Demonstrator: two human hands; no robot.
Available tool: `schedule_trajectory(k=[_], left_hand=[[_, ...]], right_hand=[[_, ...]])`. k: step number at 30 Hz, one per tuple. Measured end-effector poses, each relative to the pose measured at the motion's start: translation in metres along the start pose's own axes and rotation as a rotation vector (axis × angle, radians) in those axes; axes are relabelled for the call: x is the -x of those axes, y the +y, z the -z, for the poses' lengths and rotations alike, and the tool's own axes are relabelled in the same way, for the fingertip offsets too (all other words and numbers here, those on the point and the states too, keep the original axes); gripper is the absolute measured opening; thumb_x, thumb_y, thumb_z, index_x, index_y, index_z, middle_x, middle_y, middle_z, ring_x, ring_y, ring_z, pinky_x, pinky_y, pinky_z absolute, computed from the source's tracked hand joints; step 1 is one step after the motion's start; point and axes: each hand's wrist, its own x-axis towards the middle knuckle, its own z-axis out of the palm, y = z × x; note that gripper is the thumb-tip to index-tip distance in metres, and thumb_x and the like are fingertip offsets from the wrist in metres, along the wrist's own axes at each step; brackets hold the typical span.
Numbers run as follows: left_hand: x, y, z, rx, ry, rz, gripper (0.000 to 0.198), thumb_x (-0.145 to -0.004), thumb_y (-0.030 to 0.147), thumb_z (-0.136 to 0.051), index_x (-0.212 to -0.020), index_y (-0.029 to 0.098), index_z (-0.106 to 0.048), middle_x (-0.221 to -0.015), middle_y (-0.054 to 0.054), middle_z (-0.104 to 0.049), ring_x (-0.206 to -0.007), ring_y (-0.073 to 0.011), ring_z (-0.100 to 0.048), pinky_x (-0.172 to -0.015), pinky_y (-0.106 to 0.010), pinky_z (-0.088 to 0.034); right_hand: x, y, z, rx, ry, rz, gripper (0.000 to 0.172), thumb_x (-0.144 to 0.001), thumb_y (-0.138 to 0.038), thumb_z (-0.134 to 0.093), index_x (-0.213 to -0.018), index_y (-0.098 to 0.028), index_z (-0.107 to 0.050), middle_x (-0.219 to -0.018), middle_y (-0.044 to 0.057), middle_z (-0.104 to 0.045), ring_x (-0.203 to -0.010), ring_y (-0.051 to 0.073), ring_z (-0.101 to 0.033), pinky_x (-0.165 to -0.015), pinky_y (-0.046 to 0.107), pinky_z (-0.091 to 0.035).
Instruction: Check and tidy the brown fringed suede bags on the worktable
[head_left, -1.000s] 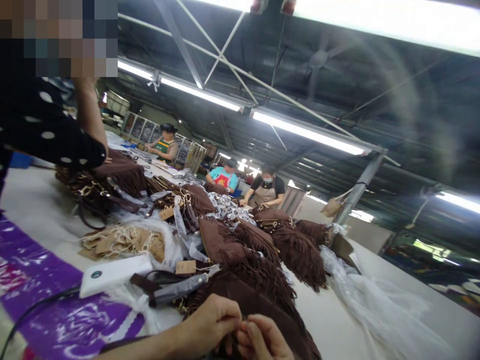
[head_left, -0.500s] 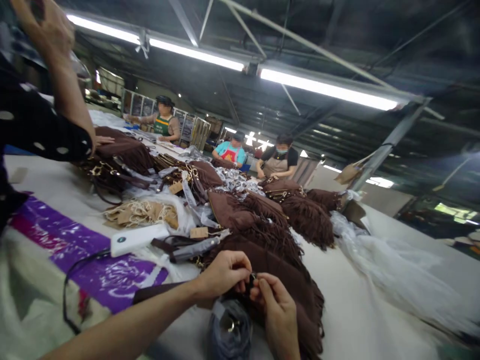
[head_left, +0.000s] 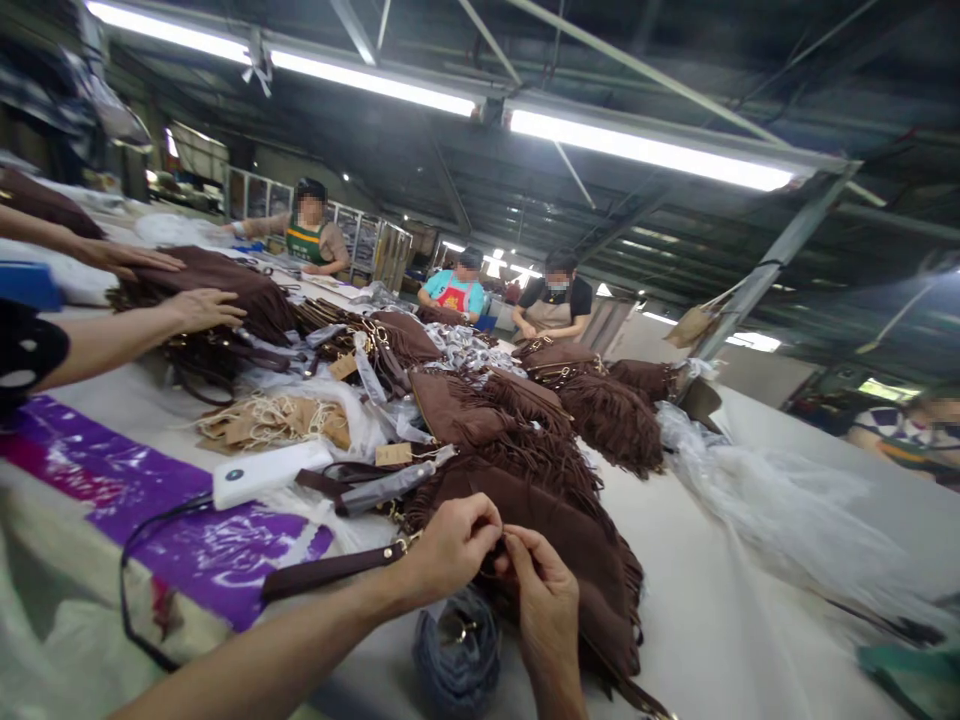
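My left hand [head_left: 451, 545] and my right hand [head_left: 544, 592] meet over the near end of a brown fringed suede bag [head_left: 559, 530]. Both hands are pinched closed on a small part of that bag between them; what the part is stays hidden by the fingers. A dark brown strap [head_left: 330, 572] with a gold clasp runs left from under my left hand. Just below the hands lies a grey wrapped bundle [head_left: 457, 652].
More brown fringed bags [head_left: 615, 420] lie along the white table [head_left: 705, 640]. A white power bank [head_left: 262, 472] with a black cable, paper tags with string [head_left: 277, 422] and purple plastic [head_left: 150, 500] lie to the left. A co-worker's hands [head_left: 202, 308] rest on a bag. Clear plastic sheets [head_left: 780, 510] lie to the right.
The view has tilted down and the hands sit higher in frame. The co-worker at left lowered a raised arm and now has both hands on a brown bag.
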Motion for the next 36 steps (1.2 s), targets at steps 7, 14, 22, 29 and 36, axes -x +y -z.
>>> schedule_trajectory(k=[7,14,22,29,36], left_hand=[[0.0008,-0.0035,-0.0056,-0.056,0.025,-0.01,0.011,-0.081,0.014,-0.048,-0.074,0.016,-0.057,-0.067,0.002,-0.057,-0.064,-0.0114,-0.051,-0.06,-0.022,-0.035],[0.0004,-0.0057,-0.0082,-0.05,0.039,-0.016,0.011,-0.082,0.014,-0.048,-0.074,0.016,-0.056,-0.067,0.001,-0.057,-0.065,-0.012,-0.052,-0.062,-0.022,-0.036],[0.0007,-0.0016,-0.0064,-0.045,0.033,0.018,0.01,-0.081,0.014,-0.048,-0.074,0.016,-0.056,-0.067,0.001,-0.056,-0.065,-0.0121,-0.05,-0.062,-0.022,-0.035],[0.0008,-0.0043,-0.0084,-0.038,0.038,0.019,0.011,-0.081,0.012,-0.049,-0.073,0.016,-0.055,-0.067,0.002,-0.056,-0.065,-0.0118,-0.05,-0.062,-0.022,-0.035],[-0.0008,-0.0079,-0.0099,-0.069,0.045,0.015,0.011,-0.081,0.011,-0.049,-0.073,0.017,-0.054,-0.067,0.001,-0.058,-0.065,-0.0123,-0.052,-0.062,-0.022,-0.035]], right_hand=[[0.0019,0.0012,-0.0004,-0.056,0.071,-0.004,0.04,-0.068,-0.052,-0.075,-0.084,-0.016,-0.073,-0.06,0.0,-0.062,-0.056,0.014,-0.056,-0.054,0.023,-0.049],[0.0002,0.0042,0.0009,-0.064,0.053,-0.006,0.038,-0.069,-0.05,-0.075,-0.087,-0.016,-0.073,-0.062,0.0,-0.063,-0.056,0.013,-0.056,-0.054,0.022,-0.048],[-0.0001,0.0018,0.0001,-0.062,0.041,-0.001,0.038,-0.069,-0.05,-0.075,-0.085,-0.016,-0.072,-0.061,-0.001,-0.062,-0.056,0.014,-0.055,-0.054,0.023,-0.048],[-0.0016,0.0049,0.0,-0.079,0.053,-0.026,0.039,-0.069,-0.052,-0.074,-0.086,-0.017,-0.072,-0.059,-0.002,-0.061,-0.055,0.013,-0.053,-0.054,0.022,-0.047],[-0.0009,0.0011,-0.0004,0.052,0.012,0.099,0.034,-0.076,-0.05,-0.068,-0.083,-0.017,-0.071,-0.061,-0.001,-0.061,-0.056,0.015,-0.055,-0.055,0.024,-0.048]])
